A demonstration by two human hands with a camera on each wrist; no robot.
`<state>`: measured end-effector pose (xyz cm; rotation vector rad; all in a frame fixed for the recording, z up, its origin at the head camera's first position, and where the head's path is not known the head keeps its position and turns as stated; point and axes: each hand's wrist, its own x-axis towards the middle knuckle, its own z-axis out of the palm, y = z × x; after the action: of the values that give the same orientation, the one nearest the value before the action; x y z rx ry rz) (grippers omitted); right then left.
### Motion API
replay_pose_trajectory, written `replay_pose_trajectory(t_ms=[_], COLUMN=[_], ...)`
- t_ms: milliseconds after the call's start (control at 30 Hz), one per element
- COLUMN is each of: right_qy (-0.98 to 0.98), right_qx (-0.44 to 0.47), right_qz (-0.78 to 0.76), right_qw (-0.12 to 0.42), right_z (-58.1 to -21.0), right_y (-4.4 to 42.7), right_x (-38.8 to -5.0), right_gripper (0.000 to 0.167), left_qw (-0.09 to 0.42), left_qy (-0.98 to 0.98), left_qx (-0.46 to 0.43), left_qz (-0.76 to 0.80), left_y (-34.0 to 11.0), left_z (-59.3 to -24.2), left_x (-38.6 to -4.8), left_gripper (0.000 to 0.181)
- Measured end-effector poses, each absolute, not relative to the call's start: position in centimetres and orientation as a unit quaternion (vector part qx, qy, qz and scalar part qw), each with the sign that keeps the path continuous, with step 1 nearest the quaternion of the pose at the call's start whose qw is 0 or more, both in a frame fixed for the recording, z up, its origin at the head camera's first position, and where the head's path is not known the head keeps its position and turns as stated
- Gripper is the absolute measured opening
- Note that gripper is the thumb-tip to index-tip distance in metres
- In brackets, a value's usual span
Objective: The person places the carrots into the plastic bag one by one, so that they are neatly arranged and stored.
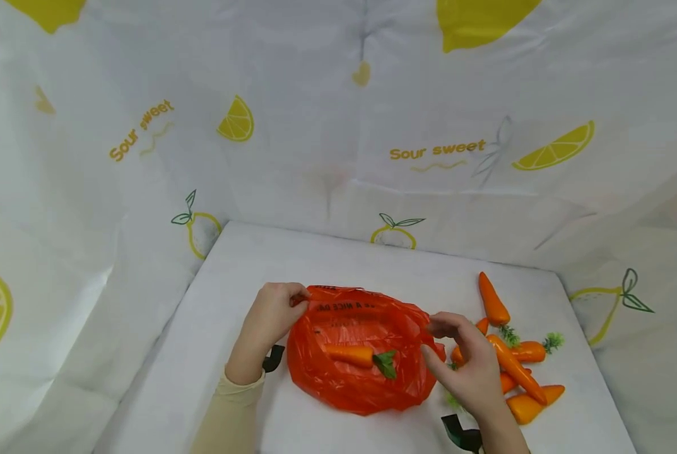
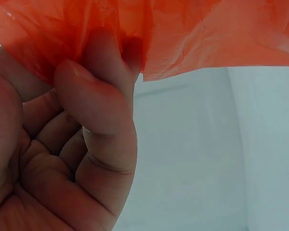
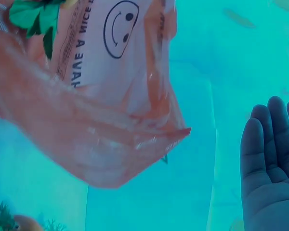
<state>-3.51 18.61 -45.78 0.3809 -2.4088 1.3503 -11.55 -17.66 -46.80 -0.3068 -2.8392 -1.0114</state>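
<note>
Bag (image 1: 366, 397), red, thin plastic, black lettering and a smiling face: it sat on the table (image 1: 259, 252), mouth open, between your hands. Carrot (image 1: 349, 355), one, orange, green-leaved: it lay inside the bag, leaves toward your right. Left hand (image 1: 270, 316): you pinched the bag's rim at its far left. Right hand (image 1: 473, 367): you held it beside the bag's right edge, fingers extended, thumb apart. Loose carrots (image 1: 514, 366), several, orange: they lay heaped right of the bag, partly behind your right hand. Cloth (image 1: 304, 94), white, lemon-printed: it hung round the table.
</note>
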Motion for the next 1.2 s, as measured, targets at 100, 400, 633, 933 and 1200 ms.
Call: replay_pose_trajectory(t_ms=[100,400,633,933,1200], right_qy=[-0.856,-0.884,-0.916,-0.938,-0.944], right_qx=[0.116,0.035,-0.027,-0.061,-0.068], right_qz=[0.469,0.431,0.379,0.328,0.32], right_qw=[0.184,0.178,0.132,0.097,0.033], right_z=[-45.9,-46.7,-47.6,-49.1,-50.6], right_y=[19.2,21.7,23.4,25.1,26.1], right_x=[-3.2,-1.4,-0.2,0.9,2.0], right_gripper=[0.058,0.062,0.072,0.088,0.096], left_qw=[0.054,0.049,0.047,0.047,0.047], left_qy=[-0.936,-0.934,-0.936,-0.936,-0.935], left_qx=[-0.099,-0.1,-0.095,-0.097,-0.092], left_qz=[-0.332,-0.338,-0.335,-0.336,-0.34], left_y=[-17.6,-17.6,-17.8,-17.6,-17.5], left_z=[-46.7,-46.6,-46.7,-46.6,-46.4], left_x=[-11.6,-11.6,-11.5,-11.6,-11.5], left_gripper=[0.006,0.005,0.005,0.006,0.004])
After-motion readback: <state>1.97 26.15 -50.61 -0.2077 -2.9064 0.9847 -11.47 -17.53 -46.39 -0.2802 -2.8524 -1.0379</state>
